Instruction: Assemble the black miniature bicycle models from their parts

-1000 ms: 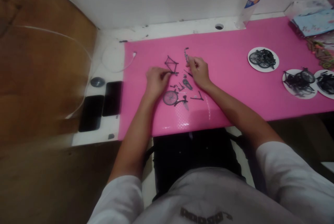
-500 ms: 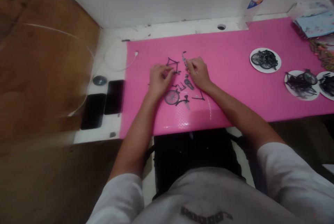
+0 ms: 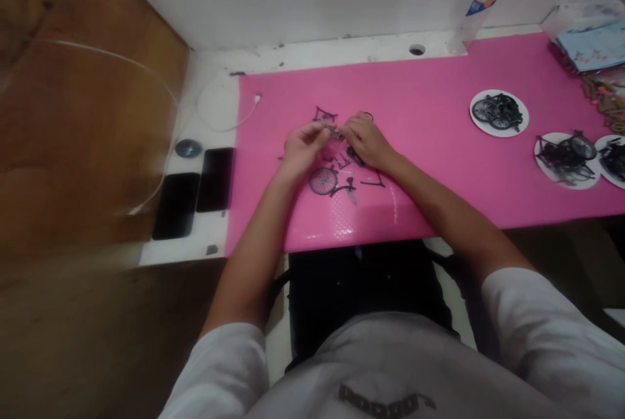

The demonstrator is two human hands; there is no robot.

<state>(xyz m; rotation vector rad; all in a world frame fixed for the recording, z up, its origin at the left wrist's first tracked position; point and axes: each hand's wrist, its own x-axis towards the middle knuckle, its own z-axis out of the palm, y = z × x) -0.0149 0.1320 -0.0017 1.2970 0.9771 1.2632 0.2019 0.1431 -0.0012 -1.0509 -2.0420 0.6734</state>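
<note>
Pink matting [image 3: 420,90] covers the table in the head view, where the left hand [image 3: 305,147], fingers nearly closed, pinches a small dark part [image 3: 334,132], with the right hand [image 3: 366,140] curled at its right end, grip hidden. Little looks joined: a frame [image 3: 324,114] lies loose on the far side, a wheel [image 3: 323,181] and angled bar [image 3: 375,181] on the near side.

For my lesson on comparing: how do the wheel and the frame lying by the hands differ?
The wheel is round and spoked, while the frame is angular, with straight bars. The wheel lies nearer the front edge of the pink mat; the frame lies farther back, past the left hand. Both are dark.
</note>
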